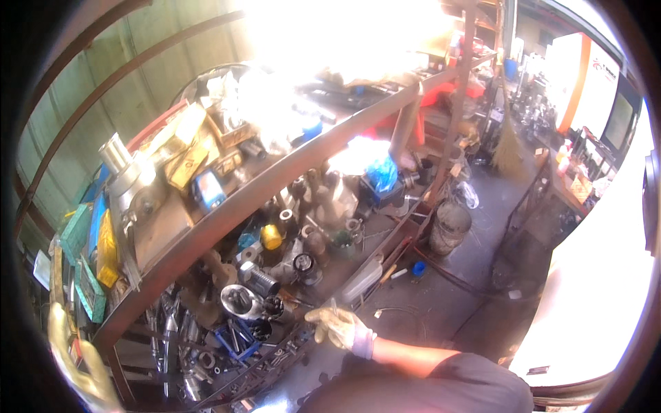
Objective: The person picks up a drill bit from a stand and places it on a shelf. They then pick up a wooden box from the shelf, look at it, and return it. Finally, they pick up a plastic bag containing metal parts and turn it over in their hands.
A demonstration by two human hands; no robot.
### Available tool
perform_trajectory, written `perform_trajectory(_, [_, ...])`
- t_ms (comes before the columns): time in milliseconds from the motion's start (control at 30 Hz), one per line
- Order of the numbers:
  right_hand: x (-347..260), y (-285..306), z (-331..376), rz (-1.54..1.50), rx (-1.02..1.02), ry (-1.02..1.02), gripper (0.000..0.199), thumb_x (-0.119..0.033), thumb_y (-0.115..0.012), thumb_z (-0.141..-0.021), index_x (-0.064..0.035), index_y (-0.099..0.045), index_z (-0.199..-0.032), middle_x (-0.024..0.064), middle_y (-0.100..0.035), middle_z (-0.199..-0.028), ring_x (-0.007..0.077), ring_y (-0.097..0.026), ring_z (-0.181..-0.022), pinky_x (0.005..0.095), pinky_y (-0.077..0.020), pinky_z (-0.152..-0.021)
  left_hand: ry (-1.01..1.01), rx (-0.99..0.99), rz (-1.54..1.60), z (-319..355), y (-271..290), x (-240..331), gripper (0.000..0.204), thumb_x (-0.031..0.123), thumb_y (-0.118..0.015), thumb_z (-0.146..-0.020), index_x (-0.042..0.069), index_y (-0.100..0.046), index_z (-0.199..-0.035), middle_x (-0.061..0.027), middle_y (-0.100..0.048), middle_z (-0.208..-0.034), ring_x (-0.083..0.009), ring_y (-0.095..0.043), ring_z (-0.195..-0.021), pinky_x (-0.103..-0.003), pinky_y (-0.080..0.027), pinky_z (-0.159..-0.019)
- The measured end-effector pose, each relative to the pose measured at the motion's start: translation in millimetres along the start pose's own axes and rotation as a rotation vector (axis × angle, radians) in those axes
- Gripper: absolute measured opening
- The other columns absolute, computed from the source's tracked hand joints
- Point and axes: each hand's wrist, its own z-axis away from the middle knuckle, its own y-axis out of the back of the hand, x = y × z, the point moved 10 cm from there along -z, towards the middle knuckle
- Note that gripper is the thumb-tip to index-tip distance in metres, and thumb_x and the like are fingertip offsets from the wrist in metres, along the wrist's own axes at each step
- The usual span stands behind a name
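Observation:
My right hand (337, 327), in a pale work glove with a light cuff, is in front of the lower shelf's edge. Its fingers are curled together; a thin greyish sliver shows above them, too small to name. At the far left, my left hand (81, 365), in a yellowish glove, is beside the rack's end post with its fingers stretched out. Closest to the right hand on the lower shelf are a blue basket (233, 352) of metal pieces, a round tin (237, 301) with parts inside, and a large threaded bolt (260, 281).
A rusty metal rack (275, 175) slants across the view, crowded with parts, yellow boxes (186, 153) and green cases (89, 292). On the floor stand a dirty bucket (451, 226) and a blue cap (419, 268). A broom (508, 148) leans farther back. A white machine (575, 82) is at right.

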Motion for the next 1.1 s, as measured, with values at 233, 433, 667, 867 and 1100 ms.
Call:
perform_trajectory(233, [-7,77,-15,-0.182,-0.041,-0.06,0.03,-0.019,-0.06,-0.11,-0.0014,-0.067,-0.133,0.0034,-0.072,-0.1,0.0097,-0.067,-0.08,0.0217,-0.0539,-0.068,-0.435,-0.038,-0.069,-42,-39,174,0.042,0.025,-0.07,-0.1,-0.003,-0.066,-0.131,-0.023,-0.07,-0.127,-0.0429,-0.067,-0.117,-0.052,-0.053,-0.104])
perform_trajectory(433, [-86,113,-43,0.189,-0.074,-0.119,0.035,-0.035,-0.06,-0.11,-0.0097,-0.068,-0.133,-0.0008,-0.069,-0.084,0.0074,-0.062,-0.07,0.0229,-0.0483,-0.062,-0.369,-0.022,-0.075,-64,-75,239,0.051,0.036,-0.053,-0.104,-0.001,-0.055,-0.139,-0.0255,-0.059,-0.142,-0.0501,-0.058,-0.128,-0.063,-0.043,-0.111])
perform_trajectory(667, [-145,208,-79,0.511,-0.274,-0.188,0.036,-0.035,-0.057,-0.111,-0.0091,-0.066,-0.134,-0.0007,-0.065,-0.082,0.006,-0.056,-0.07,0.0253,-0.0495,-0.065,-0.325,0.007,-0.035,-135,-132,325,0.048,0.034,-0.06,-0.097,-0.001,-0.06,-0.129,-0.0256,-0.063,-0.132,-0.0493,-0.062,-0.119,-0.063,-0.047,-0.105])
perform_trajectory(867, [-200,229,-101,0.498,-0.298,-0.136,0.035,-0.032,-0.054,-0.113,-0.0038,-0.068,-0.128,0.0015,-0.066,-0.081,0.0089,-0.061,-0.078,0.0273,-0.0523,-0.076,-0.195,0.027,-0.055,-179,-160,341,0.053,0.039,-0.064,-0.096,-0.005,-0.064,-0.125,-0.0272,-0.065,-0.131,-0.0492,-0.063,-0.12,-0.06,-0.048,-0.106])
perform_trajectory(1100, [-222,243,-106,0.527,-0.252,-0.262,0.032,-0.031,-0.054,-0.113,-0.005,-0.068,-0.125,0.001,-0.065,-0.08,0.0079,-0.06,-0.075,0.026,-0.051,-0.07,-0.187,-0.003,-0.126,-180,-178,337,0.059,0.049,-0.058,-0.101,-0.003,-0.063,-0.127,-0.0268,-0.065,-0.131,-0.0497,-0.065,-0.118,-0.059,-0.05,-0.104])
